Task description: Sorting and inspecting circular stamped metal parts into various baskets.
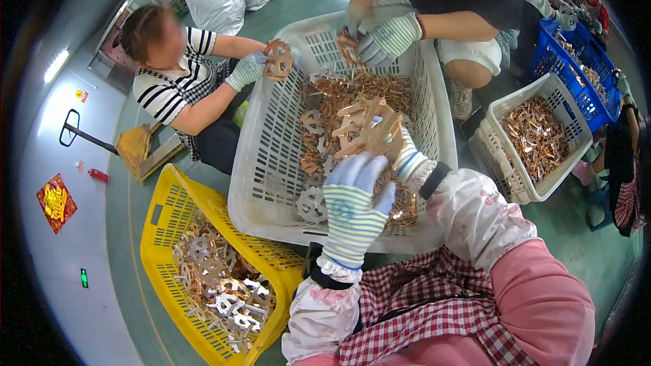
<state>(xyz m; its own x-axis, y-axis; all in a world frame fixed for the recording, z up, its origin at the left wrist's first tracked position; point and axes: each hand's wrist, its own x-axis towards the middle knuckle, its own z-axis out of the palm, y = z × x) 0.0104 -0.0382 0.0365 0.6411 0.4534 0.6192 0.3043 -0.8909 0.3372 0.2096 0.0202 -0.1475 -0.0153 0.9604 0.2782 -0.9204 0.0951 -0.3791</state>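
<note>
Both my hands wear white, blue and green striped work gloves. My right hand (411, 157) grips a copper-coloured cut-out metal plate (369, 129) above the large white basket (268, 220); its fingers are partly hidden by the metal, and I cannot tell whether it is one piece or a few stacked. My left hand (356, 203) is just below the plate, fingers stretched and apart; whether its fingertips touch the metal is unclear. Below lie many loose copper-coloured metal pieces (400, 91) and a silvery cut-out plate (311, 205).
A yellow basket (271, 257) of mixed metal parts stands at my left. Across the white basket, one co-worker holds a round copper-coloured plate (277, 60); another's gloved hand (390, 39) reaches in. At right are a smaller white basket (522, 193) and a blue crate (542, 61).
</note>
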